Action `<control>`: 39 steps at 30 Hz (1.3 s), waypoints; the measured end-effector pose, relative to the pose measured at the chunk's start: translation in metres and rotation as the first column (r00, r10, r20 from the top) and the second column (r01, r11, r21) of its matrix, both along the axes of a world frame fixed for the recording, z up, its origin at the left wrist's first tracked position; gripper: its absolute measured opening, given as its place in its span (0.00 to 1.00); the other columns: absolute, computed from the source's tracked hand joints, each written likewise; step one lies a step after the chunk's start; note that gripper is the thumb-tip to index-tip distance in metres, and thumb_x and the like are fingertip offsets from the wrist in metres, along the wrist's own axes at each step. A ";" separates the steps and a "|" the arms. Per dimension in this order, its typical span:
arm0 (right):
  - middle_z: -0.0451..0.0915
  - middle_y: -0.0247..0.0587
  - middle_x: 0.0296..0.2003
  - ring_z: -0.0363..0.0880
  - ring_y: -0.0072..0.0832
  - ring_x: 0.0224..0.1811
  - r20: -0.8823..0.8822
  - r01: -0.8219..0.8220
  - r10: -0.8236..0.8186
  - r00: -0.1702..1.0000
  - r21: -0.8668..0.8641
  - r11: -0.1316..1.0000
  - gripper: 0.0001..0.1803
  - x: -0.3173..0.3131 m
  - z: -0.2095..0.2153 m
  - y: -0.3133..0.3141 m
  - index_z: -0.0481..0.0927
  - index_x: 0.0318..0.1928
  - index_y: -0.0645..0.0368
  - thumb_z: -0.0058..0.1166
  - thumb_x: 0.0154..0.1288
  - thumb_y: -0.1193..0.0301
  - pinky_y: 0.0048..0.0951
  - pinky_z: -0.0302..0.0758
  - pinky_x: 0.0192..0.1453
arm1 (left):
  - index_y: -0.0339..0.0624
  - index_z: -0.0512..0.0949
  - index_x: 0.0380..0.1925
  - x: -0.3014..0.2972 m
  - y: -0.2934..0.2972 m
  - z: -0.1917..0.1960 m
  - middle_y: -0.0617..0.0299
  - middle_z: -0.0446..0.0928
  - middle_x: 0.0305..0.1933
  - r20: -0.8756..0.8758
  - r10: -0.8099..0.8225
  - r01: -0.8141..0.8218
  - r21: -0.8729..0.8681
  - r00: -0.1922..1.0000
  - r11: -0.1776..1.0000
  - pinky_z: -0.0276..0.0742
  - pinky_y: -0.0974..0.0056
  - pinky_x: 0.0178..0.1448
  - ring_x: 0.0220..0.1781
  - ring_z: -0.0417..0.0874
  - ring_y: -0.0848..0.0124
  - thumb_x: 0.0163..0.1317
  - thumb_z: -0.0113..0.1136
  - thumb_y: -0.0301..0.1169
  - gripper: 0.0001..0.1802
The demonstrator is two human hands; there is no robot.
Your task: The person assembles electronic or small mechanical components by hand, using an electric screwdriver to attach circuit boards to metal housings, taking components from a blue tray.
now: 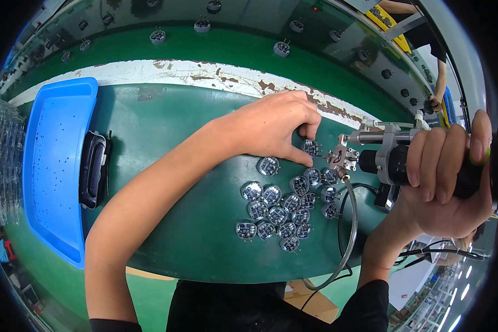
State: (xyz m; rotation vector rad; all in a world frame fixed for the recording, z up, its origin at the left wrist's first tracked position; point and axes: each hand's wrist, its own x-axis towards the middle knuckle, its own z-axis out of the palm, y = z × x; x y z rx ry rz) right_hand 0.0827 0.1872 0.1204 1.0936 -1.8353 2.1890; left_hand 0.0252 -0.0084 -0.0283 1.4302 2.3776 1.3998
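Observation:
My left hand [279, 124] reaches across the green mat and pinches a small round component [311, 147] between thumb and fingers. This piece has a grey rim, a circuit-board top and thin pins, which point toward the nozzle of a metal valve tool [343, 157]. My right hand [445, 171] is wrapped around the black body of that tool at the right. Below my left hand, several similar round components [275, 214] lie in a loose cluster, one of them [268, 166] close under the wrist. A clear hose [349, 238] runs down from the valve.
On the left lie a blue tray [58, 166] with dark specks and a black holder [94, 170] beside it. Stacked clear plastic trays [4, 166] stand farther left. Beyond a chipped white ledge [205, 74], a green conveyor [232, 47] carries spaced components. Another person's arm [440, 83] shows far right.

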 end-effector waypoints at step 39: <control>0.61 0.25 0.12 0.59 0.17 0.10 -0.078 0.001 -0.006 0.997 -0.061 0.998 0.12 0.021 0.043 0.016 0.64 0.41 0.55 0.35 0.76 0.60 0.21 0.65 0.20 | 0.37 0.81 0.42 -0.090 0.039 0.001 0.52 0.81 0.41 -0.306 0.705 -0.764 -0.163 0.640 0.624 0.77 0.52 0.51 0.45 0.82 0.54 0.51 0.72 0.49 0.28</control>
